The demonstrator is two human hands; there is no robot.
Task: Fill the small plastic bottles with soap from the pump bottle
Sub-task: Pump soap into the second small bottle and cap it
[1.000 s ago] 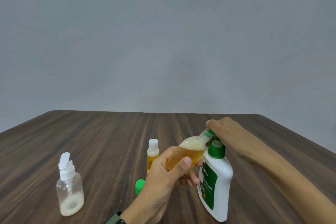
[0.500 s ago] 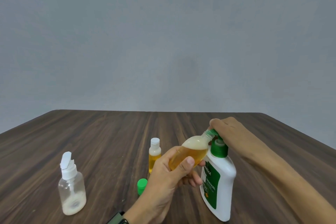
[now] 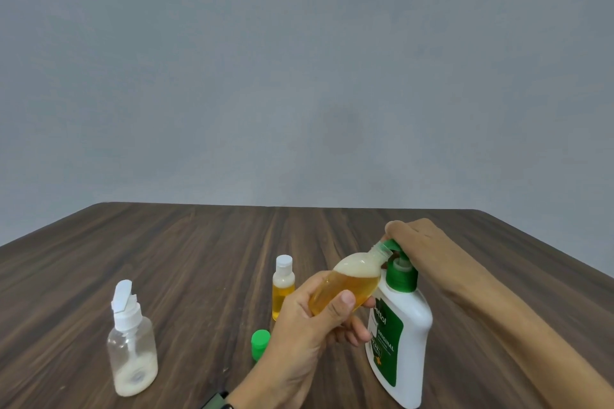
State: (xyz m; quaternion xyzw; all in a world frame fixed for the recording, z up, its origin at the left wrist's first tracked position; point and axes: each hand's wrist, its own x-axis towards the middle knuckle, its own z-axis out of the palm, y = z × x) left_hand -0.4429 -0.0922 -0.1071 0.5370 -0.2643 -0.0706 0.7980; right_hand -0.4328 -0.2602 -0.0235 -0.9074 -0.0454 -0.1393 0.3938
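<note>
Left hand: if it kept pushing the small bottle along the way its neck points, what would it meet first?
The bottle in the left hand points up-right; its mouth already meets the pump bottle's green spout, under the right hand.

Bare forearms, no sleeves; a dark wristband point(image 3: 215, 401) on the left wrist.

The pump head point(image 3: 391, 245) is mostly buried under the right hand point(image 3: 420, 244), so you only get a sliver of green nozzle at the small bottle point(image 3: 349, 282) mouth. That bottle's lower end disappears inside the left hand point(image 3: 310, 329). The soap bottle point(image 3: 403, 335) label is partly blocked by fingers, fine print too tiny to read. The green cap point(image 3: 259, 344) is half behind the hand, same for the base of the capped bottle point(image 3: 283, 285). Both forearms run off the bottom edge, and so does the dark wristband point(image 3: 217, 401).
</note>
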